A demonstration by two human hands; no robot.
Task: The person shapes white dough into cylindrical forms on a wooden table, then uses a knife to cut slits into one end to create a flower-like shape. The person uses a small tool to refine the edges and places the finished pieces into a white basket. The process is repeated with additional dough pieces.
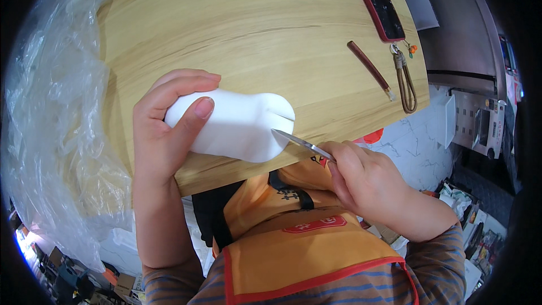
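Observation:
A smooth white rounded form (237,123), its material unclear, lies on its side near the table's front edge. My left hand (169,118) grips its left end, thumb on the near side and fingers over the top. A short slit (283,115) shows in its right end. My right hand (364,173) holds a slim metal knife (307,144), most of whose handle is hidden in my fist. Its narrow tip touches the right end of the white form, just below the slit; whether it has gone in cannot be seen.
Crumpled clear plastic sheeting (63,135) covers the left side of the wooden table (237,34). Toward the right edge lie a phone in a red case (377,4), a brown cord strap (405,80) and a thin brown stick-like tool (369,67). A metal cabinet (457,21) stands beyond.

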